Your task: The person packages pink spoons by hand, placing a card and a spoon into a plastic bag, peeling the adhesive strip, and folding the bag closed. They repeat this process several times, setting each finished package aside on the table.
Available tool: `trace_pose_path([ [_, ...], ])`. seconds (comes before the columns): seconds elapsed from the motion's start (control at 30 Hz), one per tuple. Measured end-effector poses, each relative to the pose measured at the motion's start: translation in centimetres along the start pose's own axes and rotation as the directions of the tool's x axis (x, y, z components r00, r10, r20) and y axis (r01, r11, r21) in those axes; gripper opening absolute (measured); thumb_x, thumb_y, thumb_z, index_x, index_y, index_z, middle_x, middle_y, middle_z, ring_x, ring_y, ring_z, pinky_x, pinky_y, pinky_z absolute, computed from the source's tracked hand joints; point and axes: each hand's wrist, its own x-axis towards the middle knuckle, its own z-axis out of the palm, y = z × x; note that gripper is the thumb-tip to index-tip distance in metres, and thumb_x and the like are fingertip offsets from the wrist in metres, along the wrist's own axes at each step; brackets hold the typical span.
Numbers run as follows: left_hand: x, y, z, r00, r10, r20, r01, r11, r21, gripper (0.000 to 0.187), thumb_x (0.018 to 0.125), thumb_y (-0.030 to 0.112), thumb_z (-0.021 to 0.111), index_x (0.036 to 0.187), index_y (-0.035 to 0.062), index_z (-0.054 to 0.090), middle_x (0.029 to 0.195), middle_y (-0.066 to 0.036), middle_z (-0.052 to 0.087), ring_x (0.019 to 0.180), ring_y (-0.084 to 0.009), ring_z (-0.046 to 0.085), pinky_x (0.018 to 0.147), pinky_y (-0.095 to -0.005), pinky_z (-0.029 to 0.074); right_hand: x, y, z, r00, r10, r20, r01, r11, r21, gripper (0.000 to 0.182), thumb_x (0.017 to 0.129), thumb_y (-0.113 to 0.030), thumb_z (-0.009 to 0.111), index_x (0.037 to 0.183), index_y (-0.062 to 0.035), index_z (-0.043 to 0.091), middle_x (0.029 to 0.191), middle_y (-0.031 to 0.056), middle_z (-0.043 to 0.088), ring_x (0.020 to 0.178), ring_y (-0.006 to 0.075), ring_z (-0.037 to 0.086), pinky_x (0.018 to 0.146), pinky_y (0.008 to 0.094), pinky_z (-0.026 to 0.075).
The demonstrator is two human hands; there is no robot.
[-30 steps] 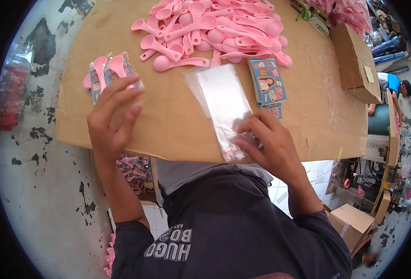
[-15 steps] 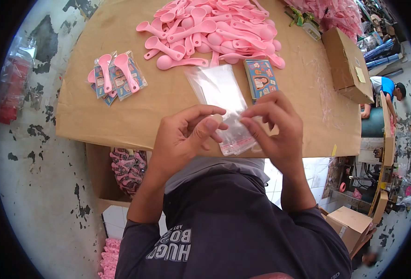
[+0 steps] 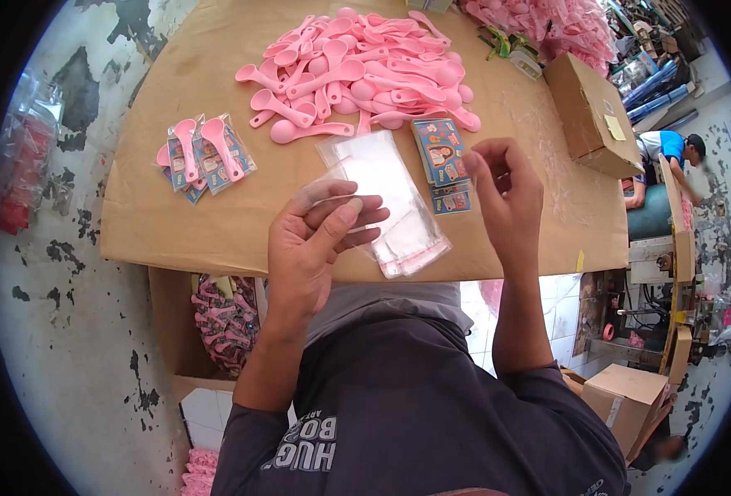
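Note:
My left hand (image 3: 311, 240) is raised over the near part of the table, its thumb and fingers pinching a clear plastic bag whose film shows faintly across the fingers. Beneath and beside it lies a stack of clear plastic bags (image 3: 388, 186), with the pinkish strip ends toward me. My right hand (image 3: 510, 186) hovers by the right edge of a stack of blue printed cards (image 3: 441, 153), thumb apart from the bent fingers and nothing visible between them. Behind the bags and cards rises a heap of pink measuring spoons (image 3: 357, 70).
Bagged pink spoons with blue cards (image 3: 208, 153) lie on the left of the brown-covered table (image 3: 241, 231). A cardboard box (image 3: 592, 116) stands at the right edge. More pink items (image 3: 547, 33) are piled behind it. Another person (image 3: 671, 153) bends at the far right.
My hands have moved apart: the right has gone up and right to the cards, while the left has shifted slightly left with a bag. The view has shifted a little.

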Motion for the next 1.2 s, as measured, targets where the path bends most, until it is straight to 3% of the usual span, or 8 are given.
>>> trace_pose_path([
  [0.13,0.0,-0.3,-0.1,0.998,0.039,-0.043,-0.04,0.998,-0.039,0.024,0.096,0.007,0.069,0.117,-0.0029,0.065,0.107,-0.022,0.073,0.097,-0.0277,0.075,0.08,-0.0329,0.064,1.7,4.3,0.1,0.999,0.005,-0.047,-0.014,0.979,-0.203,0.039,0.089,-0.034,0.081,0.099,-0.0003,0.064,0.073,0.0018,0.056,0.066,0.0098,0.053,0.058,0.0274,0.043],
  [0.37,-0.1,0.4,0.7,0.991,0.127,0.037,-0.129,0.991,0.047,0.02,0.098,0.01,0.069,0.114,-0.0007,0.064,0.105,-0.022,0.074,0.092,-0.0293,0.076,0.082,-0.0342,0.063,2.4,6.3,0.5,0.972,0.213,0.105,-0.219,0.974,0.056,0.039,0.087,-0.035,0.083,0.089,-0.0021,0.062,0.072,-0.0005,0.057,0.065,0.0069,0.051,0.056,0.0261,0.042],
  [0.43,0.1,0.4,0.7,0.983,0.176,0.054,-0.173,0.983,-0.053,0.022,0.099,0.009,0.066,0.119,0.0006,0.062,0.105,-0.022,0.074,0.092,-0.0278,0.076,0.079,-0.0319,0.063,2.6,6.5,0.4,0.973,0.203,0.113,-0.221,0.96,0.173,0.033,0.091,-0.03,0.079,0.091,-0.0005,0.065,0.071,-0.0004,0.058,0.065,0.0059,0.051,0.055,0.0256,0.042],
  [0.57,0.2,1.1,2.2,0.986,0.168,-0.014,-0.168,0.973,-0.158,0.023,0.099,0.008,0.066,0.12,0.0014,0.059,0.104,-0.022,0.074,0.094,-0.0285,0.076,0.081,-0.0333,0.063,2.1,5.2,0.3,0.993,0.114,0.007,-0.114,0.986,0.119,0.026,0.096,-0.024,0.074,0.097,0.0009,0.068,0.073,-0.0004,0.061,0.065,0.005,0.051,0.056,0.0242,0.042],
  [0.63,0.5,1.3,2.3,0.989,0.14,-0.053,-0.146,0.978,-0.147,0.019,0.099,0.01,0.068,0.114,0.0009,0.062,0.106,-0.023,0.073,0.095,-0.0291,0.075,0.085,-0.0361,0.063,1.6,4.2,0.1,0.985,-0.061,-0.159,0.075,0.994,0.083,0.023,0.098,-0.021,0.07,0.104,0.001,0.069,0.077,-0.0012,0.064,0.064,0.0042,0.052,0.057,0.0224,0.042],
  [0.8,1.9,0.9,1.0,0.987,0.162,-0.014,-0.162,0.984,-0.072,0.016,0.097,0.007,0.069,0.112,0.0006,0.066,0.109,-0.02,0.074,0.102,-0.0266,0.074,0.089,-0.0361,0.062,-1.9,1.2,0.0,0.998,-0.016,0.056,-0.006,0.926,0.379,0.019,0.102,-0.016,0.065,0.108,0.0009,0.068,0.083,-0.0018,0.066,0.065,0.0028,0.053,0.058,0.0204,0.042],
  [0.87,2.5,1.1,1.4,0.985,0.172,-0.023,-0.174,0.981,-0.085,0.016,0.097,0.007,0.069,0.111,0.0006,0.067,0.109,-0.019,0.074,0.104,-0.0255,0.073,0.09,-0.0359,0.062,-3.0,0.8,0.0,0.96,0.031,0.278,-0.16,0.878,0.452,0.017,0.102,-0.015,0.065,0.109,0.0004,0.068,0.083,-0.0015,0.066,0.066,0.0027,0.054,0.058,0.02,0.042],
  [1.2,3.8,0.4,2.9,0.996,0.091,0.008,-0.089,0.987,-0.135,0.028,0.098,0.006,0.065,0.125,-0.0013,0.062,0.121,-0.018,0.07,0.119,-0.0265,0.067,0.099,-0.0375,0.058,-2.3,-0.5,1.8,0.963,0.034,0.267,-0.194,0.774,0.603,0.016,0.101,-0.013,0.066,0.11,0.0005,0.065,0.086,0.0012,0.067,0.068,0.0047,0.058,0.06,0.0213,0.046],
])
